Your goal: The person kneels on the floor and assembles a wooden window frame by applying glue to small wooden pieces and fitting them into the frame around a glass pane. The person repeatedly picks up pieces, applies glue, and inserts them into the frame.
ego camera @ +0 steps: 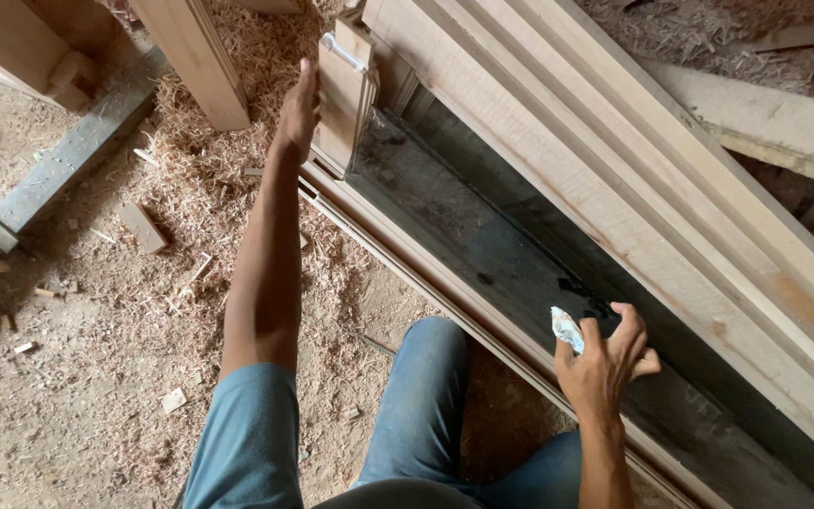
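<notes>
A: Nearest first. Person in blue jeans (pixel 426 415) and a blue-grey sleeve (pixel 242 434), leaning over a long pale timber frame with a dark glass panel (pixel 482 254) lying aslant on the floor.

B: The right hand (pixel 605 363)?

A: Fingers part curled, thumb and forefinger pinching a small crumpled whitish wad (pixel 566 329), paper or cloth, I cannot tell which. It sits at the near edge of the glass, just touching or just above it. Held that tight, I judge, so a corner of it meets the pane.

B: How does the wad look?

A: Small, creased, grey-white with a bluish tinge. Glass beside it is dull, with a darker wet-looking patch (pixel 586 287) close by.

B: And the left hand (pixel 299 108)?

A: Arm stretched far out, fingers straight and pressed together, palm flat against the side of a short upright pale wood block (pixel 343 94) at the frame's far end. A white metal handle (pixel 343 52) tops it. Looks like steadying the frame.

B: Round about?

A: Sawdust and pale shavings (pixel 190 179) everywhere, small offcuts (pixel 143 228), a grey steel beam (pixel 58 170) to the far left.
</notes>
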